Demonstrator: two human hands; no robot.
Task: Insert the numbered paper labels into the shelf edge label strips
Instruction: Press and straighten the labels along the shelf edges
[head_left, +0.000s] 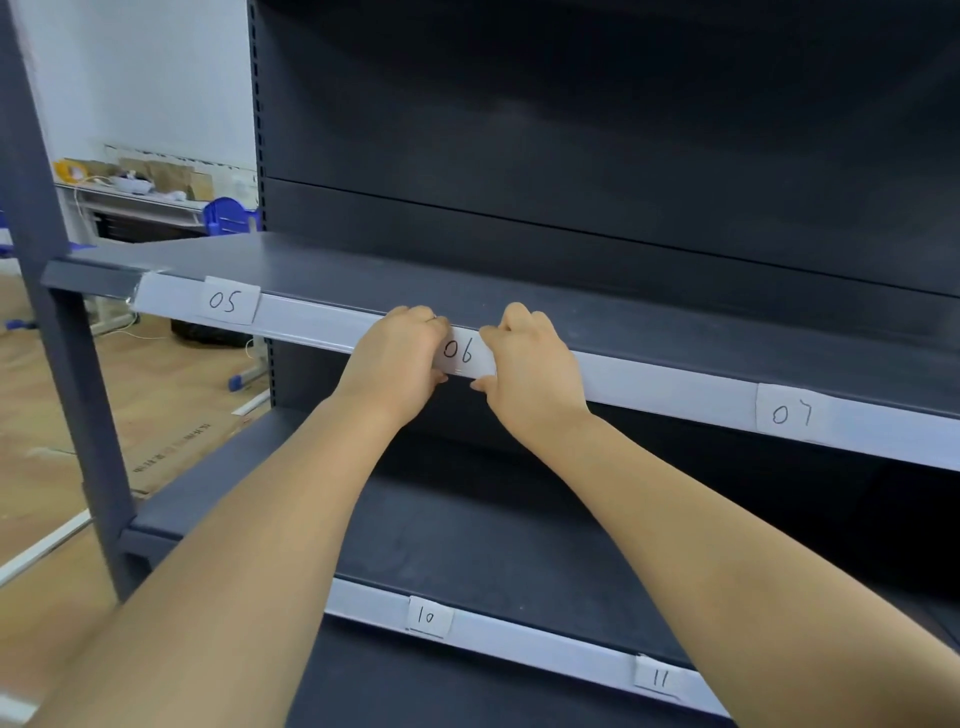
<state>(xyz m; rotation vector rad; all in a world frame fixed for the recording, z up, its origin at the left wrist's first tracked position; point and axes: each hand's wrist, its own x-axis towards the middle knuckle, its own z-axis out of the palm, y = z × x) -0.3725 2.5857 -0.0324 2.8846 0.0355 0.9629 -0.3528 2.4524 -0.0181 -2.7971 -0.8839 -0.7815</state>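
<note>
While labels 05 (230, 301) and 07 (790, 414) are sitting seated either side of label 06 (460, 352), left hand (402, 358) and right hand (527, 364) are pinching its ends, likely seating it.

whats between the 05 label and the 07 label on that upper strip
In the head view, the 06 label sits between the 05 label and 07 label, pinched by the left hand and right hand; elsewhere the strip is bare.

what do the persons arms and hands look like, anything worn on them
Both forearms are bare up to the frame edge, no sleeves in view. The left hand and the right hand have no gloves, and no watch or bracelet shows at either wrist.
</note>
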